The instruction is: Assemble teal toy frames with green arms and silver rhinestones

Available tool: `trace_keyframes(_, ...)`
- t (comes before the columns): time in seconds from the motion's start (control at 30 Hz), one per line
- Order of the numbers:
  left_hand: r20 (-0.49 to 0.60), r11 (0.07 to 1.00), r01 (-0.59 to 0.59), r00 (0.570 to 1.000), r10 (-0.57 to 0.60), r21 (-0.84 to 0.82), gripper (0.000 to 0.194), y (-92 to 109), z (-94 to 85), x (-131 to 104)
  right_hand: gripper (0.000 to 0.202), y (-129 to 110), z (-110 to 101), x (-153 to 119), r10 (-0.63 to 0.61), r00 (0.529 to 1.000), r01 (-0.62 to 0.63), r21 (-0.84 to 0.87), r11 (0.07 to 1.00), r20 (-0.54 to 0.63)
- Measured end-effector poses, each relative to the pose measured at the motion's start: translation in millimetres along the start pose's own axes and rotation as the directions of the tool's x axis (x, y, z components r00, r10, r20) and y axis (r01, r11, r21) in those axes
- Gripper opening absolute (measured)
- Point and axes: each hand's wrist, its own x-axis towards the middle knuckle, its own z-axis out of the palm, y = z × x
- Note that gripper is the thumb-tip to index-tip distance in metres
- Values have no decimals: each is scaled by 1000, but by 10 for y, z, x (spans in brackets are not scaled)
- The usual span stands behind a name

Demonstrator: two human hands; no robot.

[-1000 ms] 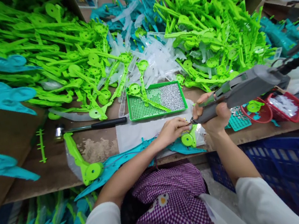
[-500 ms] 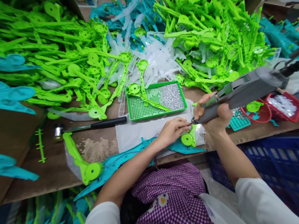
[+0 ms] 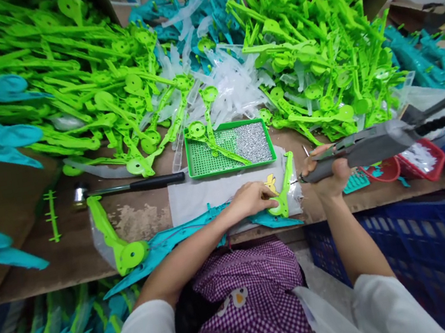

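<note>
From my remote view, the teal body [image 3: 182, 233] lies along the near edge of the bench [image 3: 78, 257], its long axis running mostly left to right on a slant; the pointed left end reaches nearest the wearer and overhangs the edge, while the right end lies farther in. At that right end, the green limb [image 3: 285, 192] has its round end low and its narrow tip pointing away from the wearer, leaning slightly right. My left hand [image 3: 252, 200] has its grip drawn in, fingertips closed on the limb's round end. My right hand [image 3: 328, 178] is wrapped around the gray power driver [image 3: 363, 152], which points left, its thin bit beside the limb; its body rises toward the right. A second green limb [image 3: 111, 235] stretches away from the teal body's left part. Beyond the white cloth [image 3: 187, 199] sits the green tray [image 3: 210, 159], wider than deep, with small metal pieces [image 3: 253, 142] at its right. The hammer [image 3: 152, 182] lies crosswise, head left.
</note>
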Motion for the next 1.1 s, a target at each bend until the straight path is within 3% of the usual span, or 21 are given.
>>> trace_keyframes(0.2, 16, 999, 32, 999, -33, 11, 29, 0, 9, 15, 48, 132, -24, 0, 111, 994, -111, -41, 993, -3)
trace_keyframes(0.57, 23, 999, 47, 999, -48, 10, 25, 80, -15, -12, 39, 258, -94, -52, 79, 993, -81, 20, 997, 85)
trace_keyframes(0.73, 15, 999, 44, 999, -44, -10, 29, 68, -10, -36, 35, 147, -78, -5, 81, 980, -78, -26, 997, 184)
trace_keyframes(0.8, 15, 999, 39, 999, -39, -12, 29, 50, -2, -40, 36, 68, 72, 129, 37, 984, -37, -2, 999, 173)
trace_keyframes(0.9, 19, 1000, 26, 999, -26, -1, 29, 35, 3, -38, 38, 82, 523, 425, -81, 989, 65, 124, 990, 123)
trace_keyframes(1.0, 21, 1000, 17, 1000, -17, -4, 30, 40, -2, -38, 35, 338, 1072, 706, 10, 989, -17, 42, 999, 148)
trace_keyframes(1.1, 24, 999, 39, 999, -39, 5, 30, 46, -5, -42, 39, 686, 1450, 868, 15, 977, -13, -9, 1000, 211)
